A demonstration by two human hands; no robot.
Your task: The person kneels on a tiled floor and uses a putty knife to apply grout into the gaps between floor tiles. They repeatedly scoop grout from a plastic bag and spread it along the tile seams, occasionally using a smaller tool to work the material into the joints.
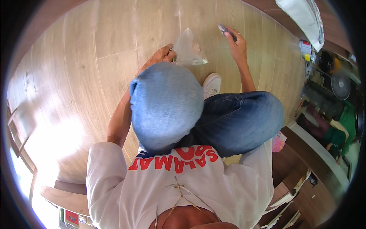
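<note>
A clear plastic bag (187, 49), roughly triangular in outline, is over the floor beyond my knees, with a small pale shape showing at its right side. At its left edge is my left hand (162, 56), its fingers curled against the plastic; my knee hides part of that hand. Off to the right, apart from the bag, my right hand (237, 42) is closed around a small dark grey object (229, 32) with a shiny, silvery end. The thumb and fingers cover much of it, so its kind does not show.
Below me spreads a wood-plank floor (114, 34). My bent, jeans-clad knees (167, 103) and one white shoe (212, 84) are close to my hands. On the right are a paint-like can (305, 46), a fan (340, 84) and wooden furniture (289, 168). A white sheet (305, 21) hangs at upper right.
</note>
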